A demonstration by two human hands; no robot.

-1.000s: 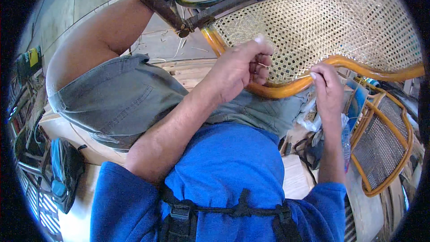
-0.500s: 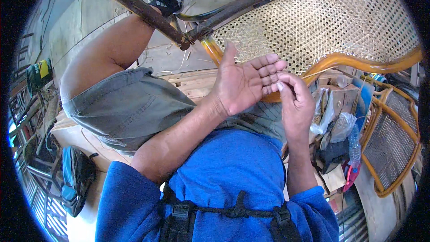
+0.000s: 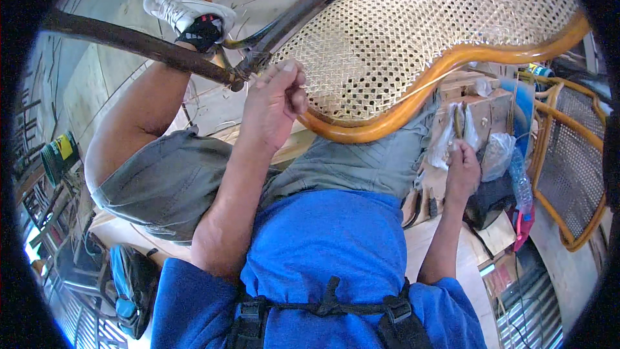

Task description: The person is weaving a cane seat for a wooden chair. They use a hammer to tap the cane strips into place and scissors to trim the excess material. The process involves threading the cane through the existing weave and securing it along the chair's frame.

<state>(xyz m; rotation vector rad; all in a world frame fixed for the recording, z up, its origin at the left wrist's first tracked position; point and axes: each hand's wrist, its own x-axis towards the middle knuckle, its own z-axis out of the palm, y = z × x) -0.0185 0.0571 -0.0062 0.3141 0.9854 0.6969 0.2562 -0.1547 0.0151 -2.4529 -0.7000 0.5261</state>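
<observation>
A large caned panel [image 3: 387, 45] of woven natural strands lies across my lap, edged by a curved, varnished orange-brown rattan frame [image 3: 349, 130]. My left hand [image 3: 274, 106] is closed at the frame's left edge, near the bound joint of two dark poles [image 3: 248, 68]. What its fingers hold, if anything, is hidden. Out to the right, my right hand [image 3: 463, 174] is closed, thumb and fingers pinched together, beside a clear plastic bag [image 3: 442, 145]. A narrow brown piece [image 3: 459, 119] shows just above those fingertips; I cannot tell whether they grip it.
Hand tools [image 3: 423, 203] lie on the wood left of my right hand. A second clear bag [image 3: 498, 155] and a plastic bottle [image 3: 520, 181] stand beyond it. Another caned rattan piece [image 3: 568, 161] leans at far right. A dark bag [image 3: 132, 291] sits at lower left.
My hands were close together over the frame, the left one spread palm up. Now the left has closed and moved left to the frame's edge; the right has moved right to the plastic bag.
</observation>
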